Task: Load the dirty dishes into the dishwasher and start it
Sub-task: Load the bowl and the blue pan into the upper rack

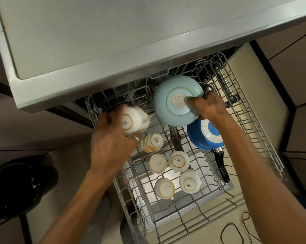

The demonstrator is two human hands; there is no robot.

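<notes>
Loading's well under way! Left hand (pixel 111 138) grips a white ceramic cup (pixel 134 121), base up, over the back-left of the pulled-out grey wire rack (pixel 254 120). Right hand (pixel 210 106) clasps the rim of a pale blue ceramic bowl (pixel 176 101), upturned at the rack's back. Already in: several upturned white mugs (pixel 178 161) and a blue frying pan with a black handle (pixel 205 136). Left, I'd judge: seat these two, push in, close, start.

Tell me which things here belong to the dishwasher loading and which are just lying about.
Part of the job: white ceramic cup in the left hand; pale blue ridged bowl in the right hand; blue frying pan with black handle; five racked white cups; grey wire rack.
Lying about: black bin bag; thin red and black cables.
</notes>
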